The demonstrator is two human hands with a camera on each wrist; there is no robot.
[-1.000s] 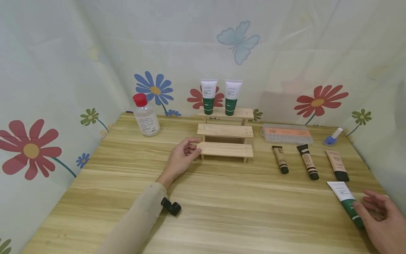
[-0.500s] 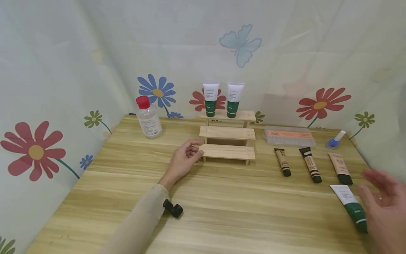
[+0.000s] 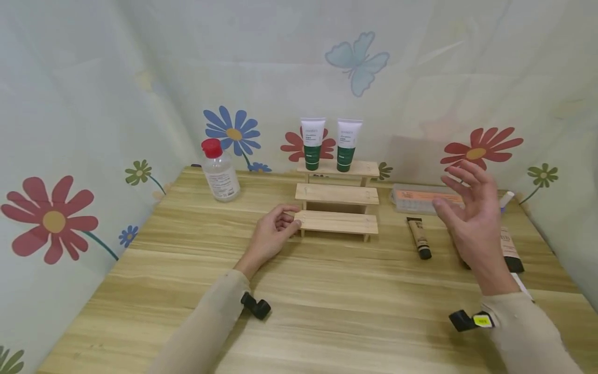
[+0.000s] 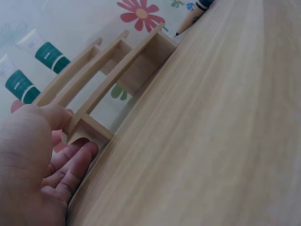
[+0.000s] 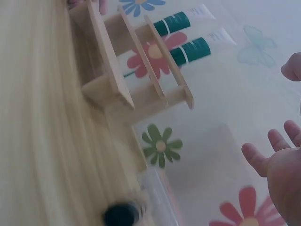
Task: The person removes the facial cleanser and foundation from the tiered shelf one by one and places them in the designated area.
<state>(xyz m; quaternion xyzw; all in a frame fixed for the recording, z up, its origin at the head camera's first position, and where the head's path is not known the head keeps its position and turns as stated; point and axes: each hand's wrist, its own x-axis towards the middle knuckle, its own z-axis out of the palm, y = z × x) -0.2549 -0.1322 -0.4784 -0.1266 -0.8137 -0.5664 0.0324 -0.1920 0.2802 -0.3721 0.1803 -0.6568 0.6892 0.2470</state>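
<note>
A three-step wooden display stand [image 3: 336, 222] stands on the table. My left hand [image 3: 273, 234] holds the left end of its lowest step, thumb on top and fingers below, as the left wrist view [image 4: 61, 141] shows. Two white-and-green squeeze tubes [image 3: 312, 144] [image 3: 349, 145] stand upright on the top step. My right hand [image 3: 476, 223] is raised over the right side, fingers spread and nothing in them. Behind its wrist the white end of another tube [image 3: 523, 286] shows; the remainder is hidden. A small beige tube with a black cap [image 3: 418, 238] lies left of that hand.
A clear bottle with a red cap [image 3: 220, 176] stands at the back left. A flat clear case [image 3: 416, 200] lies at the back right. A pinkish BB tube [image 3: 510, 249] and a nail polish bottle [image 3: 506, 199] are partly behind my right hand. A patterned curtain surrounds the table.
My right hand has let go of the white-and-green tube at the right, leaving it on the table, and has risen up and leftward. My left hand has stayed on the stand.
</note>
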